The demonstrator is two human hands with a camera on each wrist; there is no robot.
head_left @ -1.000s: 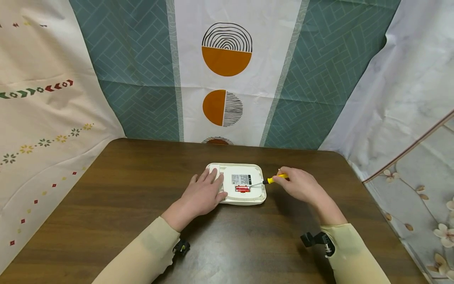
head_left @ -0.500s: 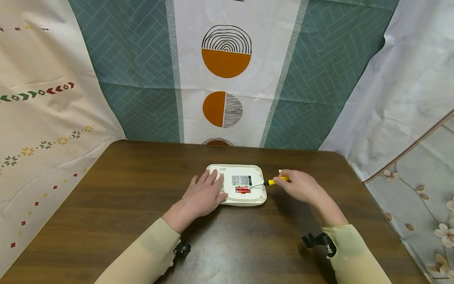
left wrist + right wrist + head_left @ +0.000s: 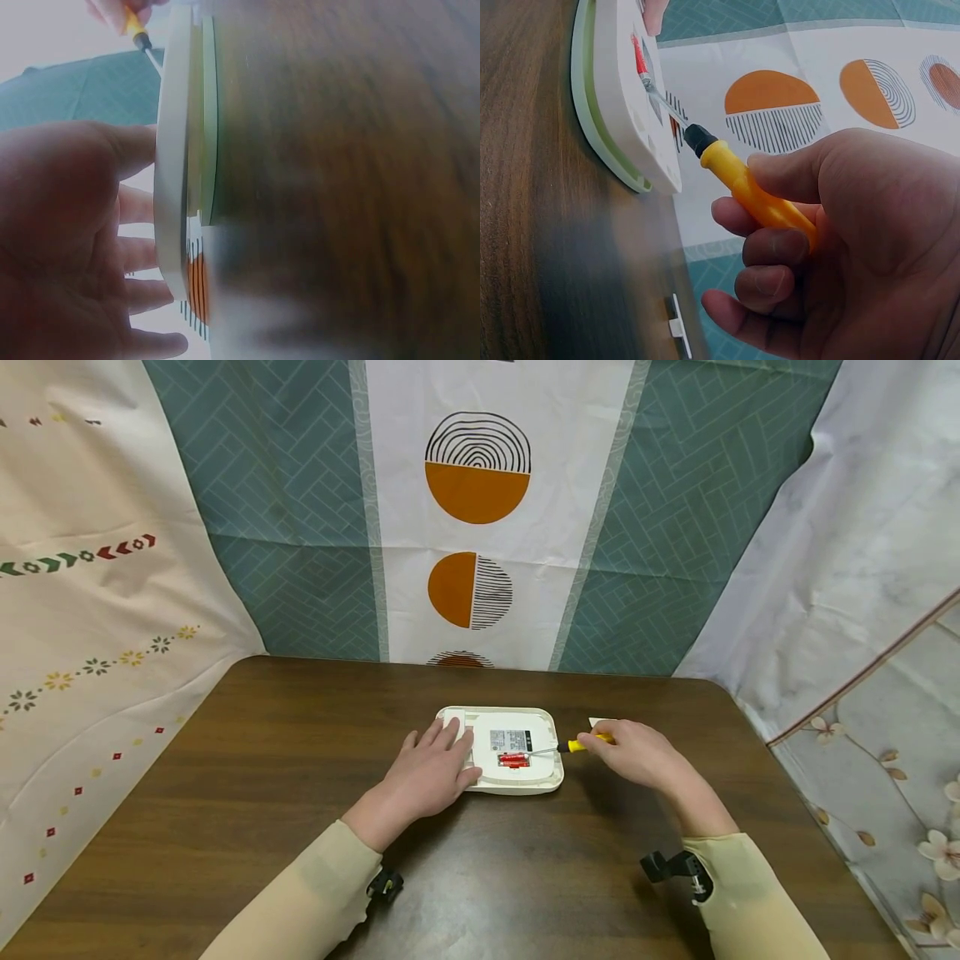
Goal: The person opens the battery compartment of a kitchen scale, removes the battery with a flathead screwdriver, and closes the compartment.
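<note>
A white flat device with rounded corners lies on the table, its panel with a grey label and an open battery compartment facing up. Red batteries sit in the compartment; the upper one looks slightly raised at its right end. My left hand rests on the device's left end with fingers spread and straight. My right hand grips the yellow handle of a screwdriver. Its thin metal shaft reaches left over the device, the tip right at the end of a red battery in the right wrist view.
A small white plastic piece with a tab lies on the table behind my right hand, mostly hidden in the head view. The brown wooden table ends at a patterned curtain at the back, with cloth along both sides.
The upper red battery's right end has risen slightly at the screwdriver tip. My right hand has shifted a touch to the right; the left hand stays in place.
</note>
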